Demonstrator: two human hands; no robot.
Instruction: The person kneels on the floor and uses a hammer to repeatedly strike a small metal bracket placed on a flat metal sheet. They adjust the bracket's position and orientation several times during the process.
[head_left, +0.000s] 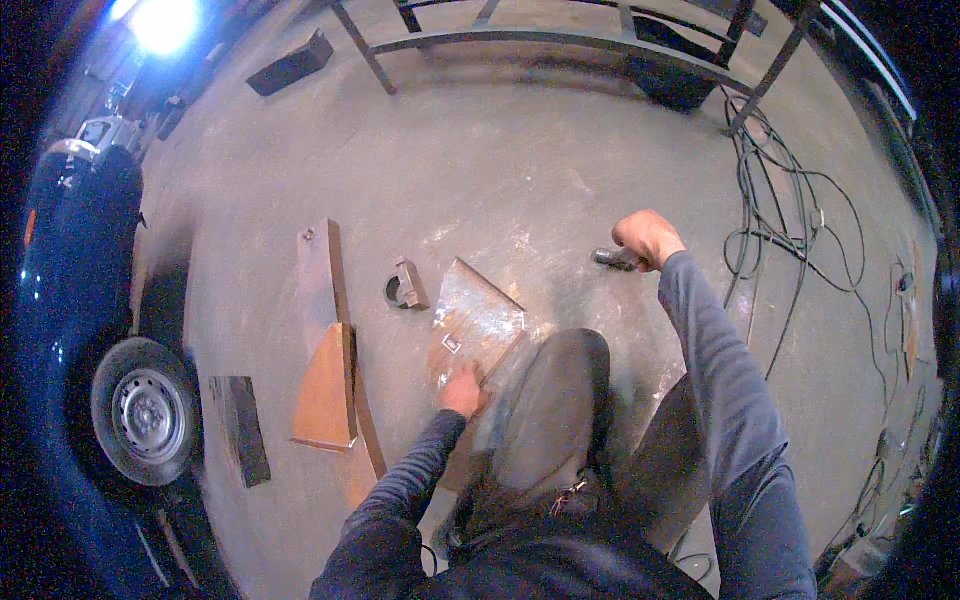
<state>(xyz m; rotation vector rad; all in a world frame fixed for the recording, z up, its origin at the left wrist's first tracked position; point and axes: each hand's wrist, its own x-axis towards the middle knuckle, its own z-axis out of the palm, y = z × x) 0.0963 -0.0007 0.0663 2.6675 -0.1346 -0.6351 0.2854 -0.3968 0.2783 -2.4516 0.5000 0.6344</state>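
On the concrete floor before my knee lies a bent metal sheet (478, 318), its grey surface scuffed and rust-stained, with raised edges. My left hand (464, 391) grips its near end; some of the fingers are hard to make out. To the right, my right hand (648, 239) is a fist above the floor, apart from the sheet. It holds what looks like a hammer (613, 259), whose dark metal head points left; the fist hides the handle. Just left of the sheet sits a small metal block with a black ring (405, 287).
Farther left lie a long brown metal strip (322, 270), an orange-brown wedge-shaped piece (325, 390) and a dark block (240, 430). A dark blue car's wheel (147, 411) stands beyond them. Looped black cables (790, 240) spread at right. A metal frame (540, 38) stands at the far side.
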